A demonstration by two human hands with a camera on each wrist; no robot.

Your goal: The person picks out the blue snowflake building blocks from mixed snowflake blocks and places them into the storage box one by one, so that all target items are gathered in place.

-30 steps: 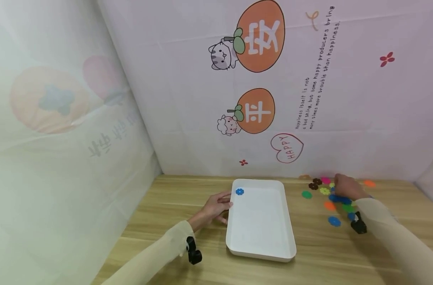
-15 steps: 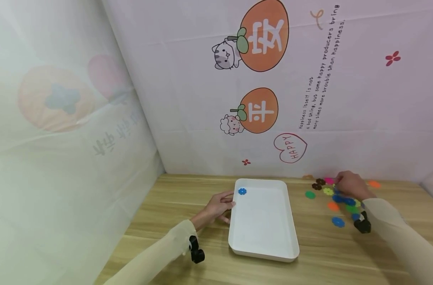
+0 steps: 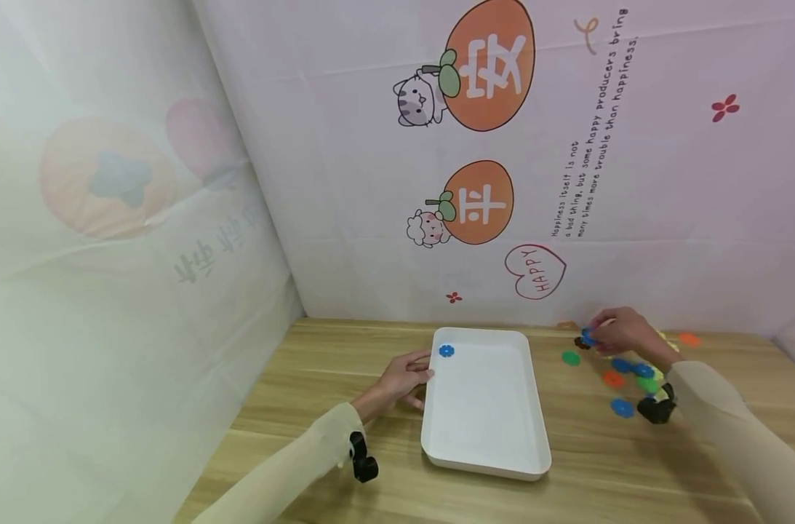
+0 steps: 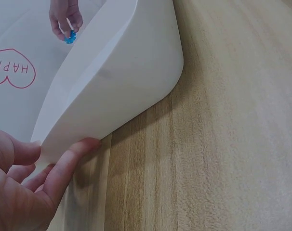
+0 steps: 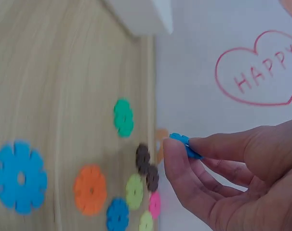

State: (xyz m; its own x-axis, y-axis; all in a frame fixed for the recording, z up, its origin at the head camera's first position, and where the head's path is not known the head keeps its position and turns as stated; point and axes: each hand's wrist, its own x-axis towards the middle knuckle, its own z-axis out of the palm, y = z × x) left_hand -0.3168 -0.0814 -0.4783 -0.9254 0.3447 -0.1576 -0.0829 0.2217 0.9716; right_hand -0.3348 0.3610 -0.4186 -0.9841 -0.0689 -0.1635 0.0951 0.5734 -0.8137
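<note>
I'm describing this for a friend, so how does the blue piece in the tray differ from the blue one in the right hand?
The tray piece lies flat inside the white tray; the held piece is pinched in the right hand. The tray piece shows its whole flowerlike face, while the held piece is partly covered. Both are blue.

One white tray (image 3: 485,415), at least five blue discs (image 3: 622,408), two green discs (image 3: 570,358), two brown discs (image 5: 142,159), one pink disc (image 5: 154,204).

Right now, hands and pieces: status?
Left hand gripping left side of white tray. Right hand pinching blue flower piece, held up. Second blue piece in tray. Nothing tall between right hand and tray.
</note>
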